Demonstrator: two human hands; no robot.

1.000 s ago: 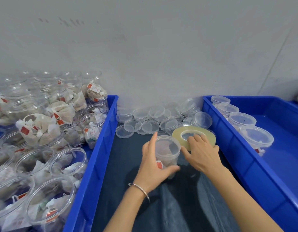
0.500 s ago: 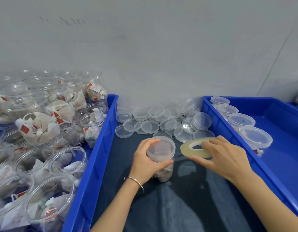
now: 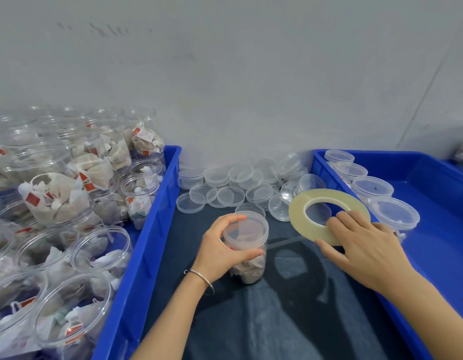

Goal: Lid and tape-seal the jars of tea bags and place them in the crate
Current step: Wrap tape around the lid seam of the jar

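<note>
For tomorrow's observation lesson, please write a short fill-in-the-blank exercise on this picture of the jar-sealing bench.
1. The left hand grips a lidded ____ of tea bags.
2. The right hand holds a roll of ____.
3. The loose lids lie between two crates coloured ____.

Missing words: jar; tape; blue

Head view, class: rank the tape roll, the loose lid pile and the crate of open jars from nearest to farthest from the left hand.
1. Tape roll: to the right of the left hand, held up by the right hand.
2. Loose lid pile: behind, by the wall.
3. Crate of open jars: its wall is close on the left, so its order with the lids is too close to call.
</note>
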